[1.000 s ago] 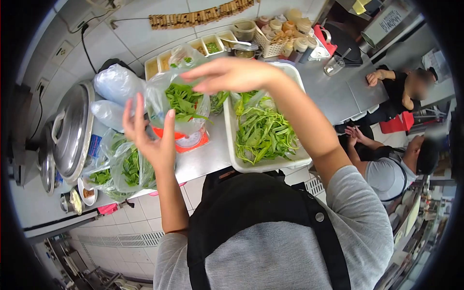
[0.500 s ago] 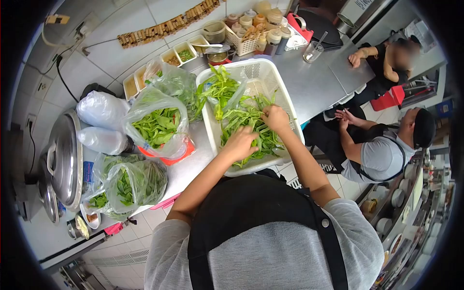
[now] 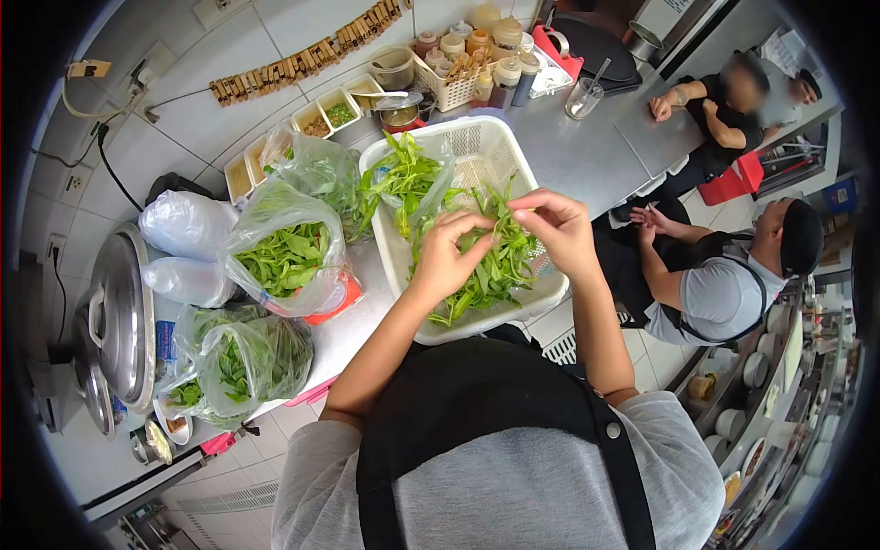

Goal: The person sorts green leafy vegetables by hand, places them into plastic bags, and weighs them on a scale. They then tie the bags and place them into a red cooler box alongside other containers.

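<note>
Over a white plastic basket (image 3: 524,151) of leafy greens (image 3: 490,275), both of my hands are raised close together. My left hand (image 3: 452,252) has thumb and fingers pinched near a bit of green stem; what it grips is too small to name. The fingertips of my right hand (image 3: 559,227) are pinched on a green sprig (image 3: 504,215) above the pile. In the basket's upper left, more greens (image 3: 403,174) stick out of a clear plastic bag (image 3: 442,154). An open bag of leaves (image 3: 291,257) stands left of the basket.
Further left are wrapped white bundles (image 3: 186,223), another bag of greens (image 3: 240,362) and a metal lid (image 3: 124,312). Small tubs (image 3: 337,110) and a bottle basket (image 3: 449,90) line the wall. A glass (image 3: 584,98) stands on the counter. Co-workers (image 3: 715,284) sit at the right.
Both hands have risen from the greens and come closer together, fingers now pinched. The view has shifted slightly. Another person shows behind the one at the upper right.
</note>
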Motion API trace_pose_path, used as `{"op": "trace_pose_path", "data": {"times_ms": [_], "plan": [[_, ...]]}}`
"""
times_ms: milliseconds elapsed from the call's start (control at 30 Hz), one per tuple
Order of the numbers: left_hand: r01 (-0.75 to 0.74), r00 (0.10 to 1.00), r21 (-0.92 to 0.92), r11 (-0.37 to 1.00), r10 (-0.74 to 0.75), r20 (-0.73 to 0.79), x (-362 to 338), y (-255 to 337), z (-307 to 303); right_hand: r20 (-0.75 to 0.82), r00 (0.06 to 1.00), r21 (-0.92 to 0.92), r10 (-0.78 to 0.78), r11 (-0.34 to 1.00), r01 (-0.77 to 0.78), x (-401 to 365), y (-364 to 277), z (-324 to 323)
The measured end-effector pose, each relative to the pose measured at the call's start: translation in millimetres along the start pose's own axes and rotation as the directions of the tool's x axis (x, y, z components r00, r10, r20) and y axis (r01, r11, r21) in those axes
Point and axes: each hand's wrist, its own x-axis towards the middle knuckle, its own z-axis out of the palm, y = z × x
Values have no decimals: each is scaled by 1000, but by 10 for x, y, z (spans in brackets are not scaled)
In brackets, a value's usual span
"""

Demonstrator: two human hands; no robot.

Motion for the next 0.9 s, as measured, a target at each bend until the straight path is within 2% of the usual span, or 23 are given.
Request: {"op": "trace_pose_path", "data": {"times_ms": [33,67,100,133,167,267,400,467,600,667,700,767,800,833,867,900], "plan": [[166,985,-242,956,-151,79,-18,-17,12,-75,995,203,61,978,-45,0,-16,12],[333,942,-453,827,-275,192,-38,-21,20,-74,995,205,63,978,-46,10,13,6],[336,941,-452,826,-278,192,-47,-3,23,-79,993,385,89,921,-52,21,69,-6],[332,943,-599,729,-266,200,-47,29,21,-78,990,553,115,832,-53,29,112,-7],[319,946,-726,609,-253,204,-47,54,14,-74,986,607,150,791,-74,33,130,8],[296,942,-777,556,-302,143,-59,80,-20,-64,987,651,149,756,-72,34,154,27],[304,946,-703,643,-288,146,-135,3,20,-67,993,753,97,658,-14,49,143,52],[273,962,-322,907,-265,68,-197,-123,27,-94,992,777,86,630,19,71,105,36],[376,927,-317,871,-352,131,-347,-452,81,-135,987,823,91,565,60,92,73,-60],[298,952,-141,944,-304,-23,-350,-381,47,-89,987,921,131,389,32,87,83,-95],[300,952,-142,943,-306,-22,-329,-326,30,-89,987,921,133,389,31,86,105,-84],[114,972,-91,989,-130,-197,-237,-169,15,-17,999,698,50,715,-24,90,172,-51],[115,971,-93,989,-131,-200,-191,-77,-8,-14,999,697,50,716,-26,82,192,-34],[92,982,-171,981,-118,-146,-150,25,-38,87,996,399,6,916,-40,60,208,-7],[73,991,-248,966,-99,-93,-112,109,-53,195,981,52,-1,999,-10,45,214,24],[145,983,-380,914,-175,-47,-64,165,-40,219,975,155,25,986,-61,51,202,72]]}}
